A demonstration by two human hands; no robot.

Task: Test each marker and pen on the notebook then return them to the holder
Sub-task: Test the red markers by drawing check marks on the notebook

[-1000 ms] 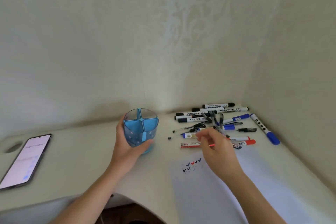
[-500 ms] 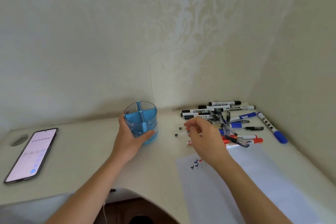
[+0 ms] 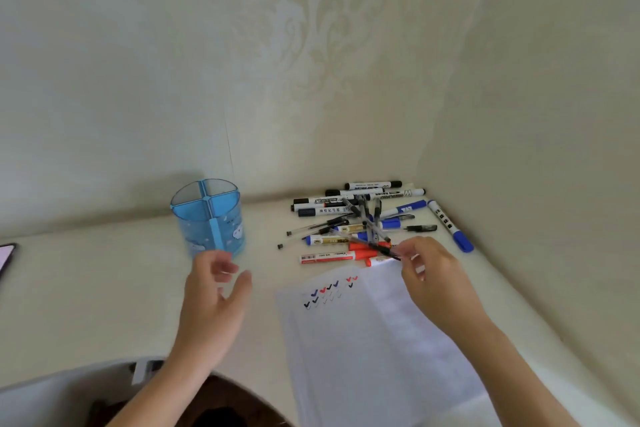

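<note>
While the left hand (image 3: 211, 295) has fingers spread & loose, holding nothing, near the upright blue round plastic holder (image 3: 209, 218), the right hand (image 3: 433, 274) pinches a thin black pen (image 3: 384, 251) at the edge of the marker pile (image 3: 332, 210), just above the white notebook page (image 3: 363, 340) w/ ticks.

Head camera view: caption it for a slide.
Right hand pinches a black pen at the marker pile beside the notebook; left hand hovers open near the blue holder.

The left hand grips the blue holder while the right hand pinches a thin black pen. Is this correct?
Not quite: the head view shows the left hand open in front of the blue holder, gripping nothing. The right hand does pinch a thin black pen.
</note>
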